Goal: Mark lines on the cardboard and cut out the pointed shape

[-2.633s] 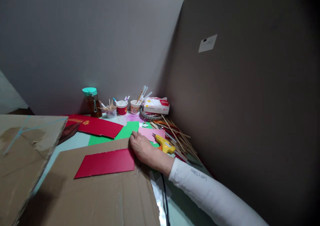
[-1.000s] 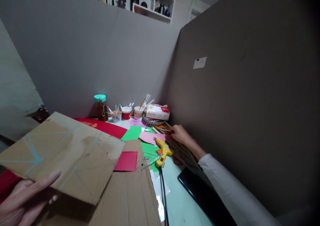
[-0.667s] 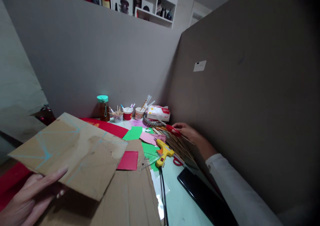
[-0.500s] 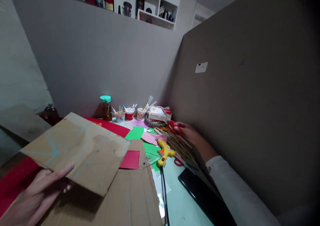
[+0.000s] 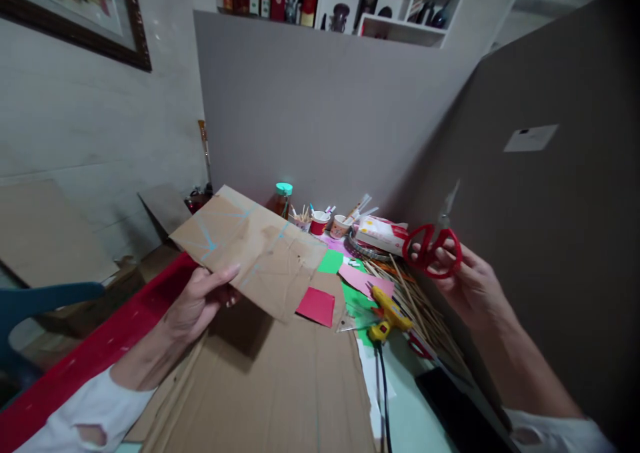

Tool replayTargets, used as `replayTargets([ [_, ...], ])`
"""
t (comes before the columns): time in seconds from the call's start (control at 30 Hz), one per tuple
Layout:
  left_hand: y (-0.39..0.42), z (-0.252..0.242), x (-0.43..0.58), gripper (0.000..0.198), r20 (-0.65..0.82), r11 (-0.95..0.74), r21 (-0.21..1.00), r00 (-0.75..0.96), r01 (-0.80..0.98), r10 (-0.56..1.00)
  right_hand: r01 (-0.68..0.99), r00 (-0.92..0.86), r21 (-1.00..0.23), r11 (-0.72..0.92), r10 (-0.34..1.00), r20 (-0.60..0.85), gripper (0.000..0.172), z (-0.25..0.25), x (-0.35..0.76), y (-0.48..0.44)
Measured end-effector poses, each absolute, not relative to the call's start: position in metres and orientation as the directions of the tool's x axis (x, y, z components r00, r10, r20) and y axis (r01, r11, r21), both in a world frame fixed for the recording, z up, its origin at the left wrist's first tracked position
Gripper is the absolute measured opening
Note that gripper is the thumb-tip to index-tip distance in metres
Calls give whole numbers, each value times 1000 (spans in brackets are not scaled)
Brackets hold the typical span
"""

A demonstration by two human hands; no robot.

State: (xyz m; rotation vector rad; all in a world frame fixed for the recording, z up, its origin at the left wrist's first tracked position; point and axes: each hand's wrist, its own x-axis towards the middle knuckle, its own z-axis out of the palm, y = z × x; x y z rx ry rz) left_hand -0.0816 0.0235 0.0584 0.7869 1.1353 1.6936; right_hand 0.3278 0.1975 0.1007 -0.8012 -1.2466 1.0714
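A flat piece of cardboard (image 5: 265, 253) marked with light blue lines is pinched at its near edge by my left hand (image 5: 203, 303), thumb on top. It is held tilted above a larger cardboard sheet (image 5: 300, 386). On the right, my right hand (image 5: 473, 283) grips red-handled scissors (image 5: 433, 249) by the handle loops, blades pointing up and away. Below and left of that hand lie a yellow glue gun (image 5: 393, 309) with a black cord and a bundle of thin wooden sticks (image 5: 425, 313).
A red paper square (image 5: 316, 306), pink paper (image 5: 365, 279) and green paper (image 5: 331, 261) lie mid-table. Cups (image 5: 320, 223) of pens and sticks, a bottle (image 5: 283, 199) and a tissue pack (image 5: 383, 233) line the back. A black object (image 5: 457, 409) sits front right. Grey partitions (image 5: 325, 106) enclose the table.
My right hand has lifted the scissors up from over the sticks and drawn them nearer. The view has swung left, and my left hand still holds the marked cardboard.
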Motion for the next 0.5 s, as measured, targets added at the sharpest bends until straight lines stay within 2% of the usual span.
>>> replayTargets([
  [0.27, 19, 78, -67, 14, 133, -235, 907, -291, -349, 947, -194, 138, -910, 366, 929, 344, 15, 97, 321, 202],
  [0.33, 16, 80, -63, 15, 159, -264, 892, -292, -367, 943, -193, 105, -906, 376, 926, 362, 23, 95, 315, 186],
  [0.5, 10, 83, -50, 19, 153, -285, 857, -318, -428, 936, -122, -123, -932, 342, 926, 356, 42, 59, 270, 118],
])
